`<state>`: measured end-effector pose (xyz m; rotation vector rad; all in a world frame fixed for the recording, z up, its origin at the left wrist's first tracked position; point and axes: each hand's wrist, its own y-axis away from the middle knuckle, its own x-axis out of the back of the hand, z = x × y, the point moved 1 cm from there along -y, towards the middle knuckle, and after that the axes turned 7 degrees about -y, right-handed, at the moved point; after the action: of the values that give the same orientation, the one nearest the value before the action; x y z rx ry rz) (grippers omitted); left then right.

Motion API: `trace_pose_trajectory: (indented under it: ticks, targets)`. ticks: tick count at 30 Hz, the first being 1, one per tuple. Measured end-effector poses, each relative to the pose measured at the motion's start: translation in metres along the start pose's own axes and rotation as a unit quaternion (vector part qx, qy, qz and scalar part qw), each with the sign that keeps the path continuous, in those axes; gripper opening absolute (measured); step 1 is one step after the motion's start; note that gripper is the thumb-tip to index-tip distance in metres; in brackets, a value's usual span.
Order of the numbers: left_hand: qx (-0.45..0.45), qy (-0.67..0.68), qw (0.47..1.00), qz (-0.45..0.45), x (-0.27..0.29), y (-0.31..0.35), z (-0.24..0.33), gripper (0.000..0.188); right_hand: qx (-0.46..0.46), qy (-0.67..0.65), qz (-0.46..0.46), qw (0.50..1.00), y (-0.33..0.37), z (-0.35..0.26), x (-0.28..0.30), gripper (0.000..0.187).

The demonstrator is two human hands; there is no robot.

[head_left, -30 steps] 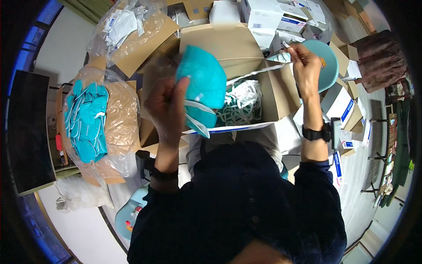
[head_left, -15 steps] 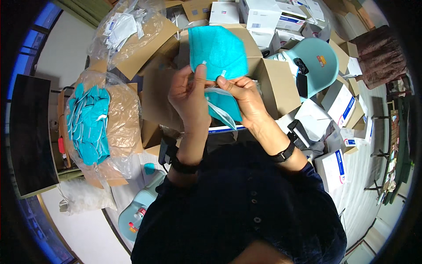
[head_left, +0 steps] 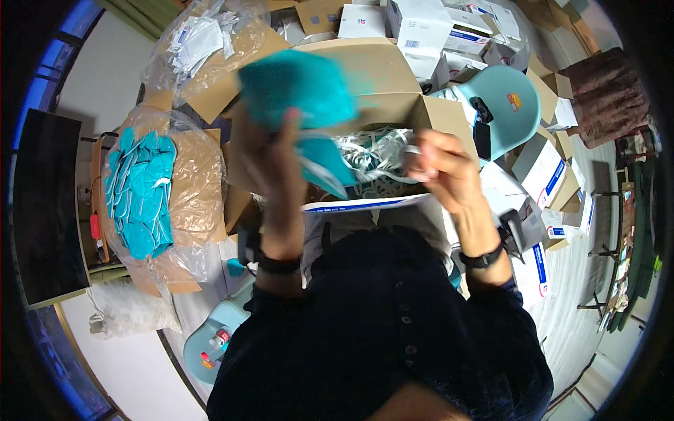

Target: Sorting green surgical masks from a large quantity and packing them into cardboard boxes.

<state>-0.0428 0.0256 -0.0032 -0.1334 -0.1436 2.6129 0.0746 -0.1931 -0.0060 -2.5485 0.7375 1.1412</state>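
Note:
My left hand is closed on a teal face mask, its thumb pressed over the lower edge; both are smeared by motion. A second teal flap with a white band hangs below the hand. Off to the right, my right hand is apart from the mask, its fingers curled together. Something small and white shows at its fingertips, too blurred to name. Between and beneath the hands, an open cardboard box holds a tangle of white straps.
To the left, a plastic-lined carton holds a heap of teal masks. White packets lie in a clear bag at the back left. White boxes crowd the back and right, around a pale blue chair.
My left hand has moved left with the mask. My right hand has let go of the mask and moved right and down, uncovering the straps in the box.

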Motion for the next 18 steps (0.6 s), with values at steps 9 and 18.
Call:
trace_pose_trajectory:
  ticks: [9, 18]
  targets:
    - [0.065, 0.002, 0.986, -0.155, -0.023, 0.003, 0.021, 0.040, 0.220, 0.602, 0.118, 0.758, -0.021, -0.010, -0.014, 0.030]
    - [-0.061, -0.241, 0.935, -0.252, -0.014, 0.016, 0.026, 0.029, 0.121, 0.359, 0.111, 0.919, -0.052, -0.019, 0.010, 0.012]
